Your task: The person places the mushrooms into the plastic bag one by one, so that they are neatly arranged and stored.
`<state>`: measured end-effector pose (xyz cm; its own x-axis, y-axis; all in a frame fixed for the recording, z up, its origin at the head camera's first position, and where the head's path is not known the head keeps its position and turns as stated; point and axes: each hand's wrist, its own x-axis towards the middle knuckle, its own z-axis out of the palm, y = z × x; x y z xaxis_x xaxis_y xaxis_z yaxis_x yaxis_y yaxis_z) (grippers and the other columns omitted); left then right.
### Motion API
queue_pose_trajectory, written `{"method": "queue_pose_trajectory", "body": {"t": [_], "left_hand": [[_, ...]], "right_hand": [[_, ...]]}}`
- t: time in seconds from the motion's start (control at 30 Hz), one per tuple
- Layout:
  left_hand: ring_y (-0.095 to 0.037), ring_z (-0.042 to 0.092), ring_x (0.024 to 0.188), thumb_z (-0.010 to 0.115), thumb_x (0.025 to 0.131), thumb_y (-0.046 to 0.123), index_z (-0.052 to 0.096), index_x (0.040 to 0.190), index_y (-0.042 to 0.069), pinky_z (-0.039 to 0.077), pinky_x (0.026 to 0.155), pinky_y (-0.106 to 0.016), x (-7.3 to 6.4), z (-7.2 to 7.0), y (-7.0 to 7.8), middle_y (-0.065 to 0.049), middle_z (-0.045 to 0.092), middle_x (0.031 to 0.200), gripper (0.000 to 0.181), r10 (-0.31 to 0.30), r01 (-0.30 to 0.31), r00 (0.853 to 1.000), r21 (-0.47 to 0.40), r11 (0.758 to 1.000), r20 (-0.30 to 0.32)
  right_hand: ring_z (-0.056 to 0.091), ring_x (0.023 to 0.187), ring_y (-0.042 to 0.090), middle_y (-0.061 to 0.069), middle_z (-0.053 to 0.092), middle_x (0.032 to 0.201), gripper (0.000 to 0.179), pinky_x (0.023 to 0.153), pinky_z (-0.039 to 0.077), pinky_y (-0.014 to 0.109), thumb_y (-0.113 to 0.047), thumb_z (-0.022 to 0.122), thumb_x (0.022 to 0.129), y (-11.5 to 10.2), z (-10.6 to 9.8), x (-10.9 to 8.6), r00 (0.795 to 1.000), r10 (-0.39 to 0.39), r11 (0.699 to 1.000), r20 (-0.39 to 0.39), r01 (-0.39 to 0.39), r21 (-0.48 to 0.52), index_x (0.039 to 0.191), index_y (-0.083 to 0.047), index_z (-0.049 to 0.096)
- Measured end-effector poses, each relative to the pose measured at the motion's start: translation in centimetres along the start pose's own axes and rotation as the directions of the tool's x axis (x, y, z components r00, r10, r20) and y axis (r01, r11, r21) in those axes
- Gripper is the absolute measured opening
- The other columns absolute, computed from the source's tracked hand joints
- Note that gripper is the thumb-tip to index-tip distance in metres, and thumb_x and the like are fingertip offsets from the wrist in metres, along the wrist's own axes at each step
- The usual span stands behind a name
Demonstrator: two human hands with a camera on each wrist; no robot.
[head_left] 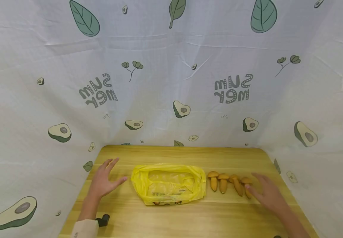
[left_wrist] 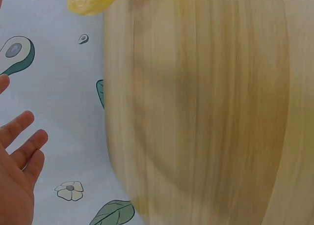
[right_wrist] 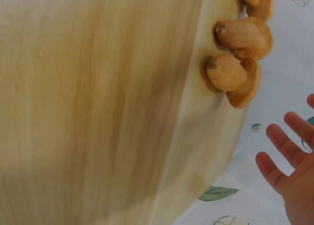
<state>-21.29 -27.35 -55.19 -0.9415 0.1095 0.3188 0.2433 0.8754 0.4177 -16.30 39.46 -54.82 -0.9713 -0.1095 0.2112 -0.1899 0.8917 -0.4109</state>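
Note:
A yellow plastic bag (head_left: pixel 138 180) lies in the middle of the wooden table, its wide mouth spread and facing up. Right of it, several orange-brown mushrooms (head_left: pixel 223 181) lie in a row with caps toward the far side. My left hand (head_left: pixel 103 181) hovers left of the bag, fingers spread and holding nothing; the left wrist view shows its fingers (left_wrist: pixel 19 129) apart. On the other side my right hand (head_left: pixel 267 193) is beside the rightmost mushroom (head_left: pixel 246 181), thumb overlapping it in the head view. In the right wrist view its straight fingers (right_wrist: pixel 284 144) stand apart from the mushrooms.
The wooden table (head_left: pixel 183 219) has rounded far corners. A white curtain (head_left: pixel 159 89) printed with avocados, leaves and lettering surrounds it at the back and both sides. A black strap mount (head_left: pixel 103 220) sits on the left wrist.

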Motion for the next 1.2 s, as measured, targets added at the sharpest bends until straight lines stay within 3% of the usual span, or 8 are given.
{"method": "queue_pose_trajectory", "body": {"t": [0.33, 0.5, 0.67, 1.2], "left_hand": [[-0.048, 0.053, 0.128, 0.076, 0.086, 0.056, 0.042, 0.158, 0.030, 0.048, 0.092, -0.074, -0.1, 2.0, 0.7, -0.017, 0.048, 0.149, 0.083, 0.012, -0.013, 1.000, -0.101, 0.995, -0.010], [-0.048, 0.052, 0.130, 0.077, 0.087, 0.055, 0.043, 0.157, 0.028, 0.047, 0.095, -0.075, -0.4, 3.1, 1.2, -0.017, 0.048, 0.149, 0.083, -0.002, 0.002, 1.000, -0.152, 0.988, 0.003], [-0.048, 0.051, 0.134, 0.075, 0.087, 0.057, 0.041, 0.159, 0.028, 0.044, 0.100, -0.075, -0.7, 4.0, 1.7, -0.019, 0.048, 0.152, 0.085, -0.027, 0.035, 0.999, -0.188, 0.982, 0.044], [-0.043, 0.052, 0.137, 0.073, 0.095, 0.043, 0.051, 0.153, 0.020, 0.041, 0.108, -0.070, -1.3, 7.5, 3.1, -0.014, 0.051, 0.153, 0.066, 0.015, 0.009, 0.998, -0.376, 0.927, 0.060]], "right_hand": [[0.056, 0.115, 0.056, 0.039, 0.050, 0.137, 0.066, 0.087, 0.049, 0.071, -0.041, 0.059, 0.104, 0.1, 1.1, -0.4, 0.998, 0.059, 0.997, 0.030, -0.060, 0.049, 0.145, 0.010, 0.046], [0.063, 0.105, 0.051, 0.039, 0.055, 0.130, 0.059, 0.079, 0.054, 0.064, -0.035, 0.058, 0.105, 0.4, 1.7, -0.7, 0.998, 0.066, 0.995, 0.006, -0.066, 0.078, 0.141, 0.011, 0.049], [0.064, 0.102, 0.051, 0.040, 0.057, 0.128, 0.054, 0.080, 0.055, 0.063, -0.030, 0.058, 0.105, 0.6, 2.4, -0.8, 0.996, 0.082, 0.993, -0.030, -0.079, 0.083, 0.136, 0.013, 0.052], [0.064, 0.103, 0.053, 0.042, 0.057, 0.128, 0.053, 0.083, 0.055, 0.062, -0.027, 0.058, 0.106, 0.9, 3.7, -1.1, 0.988, 0.153, 0.976, 0.031, -0.156, 0.150, 0.135, 0.017, 0.050]]}}
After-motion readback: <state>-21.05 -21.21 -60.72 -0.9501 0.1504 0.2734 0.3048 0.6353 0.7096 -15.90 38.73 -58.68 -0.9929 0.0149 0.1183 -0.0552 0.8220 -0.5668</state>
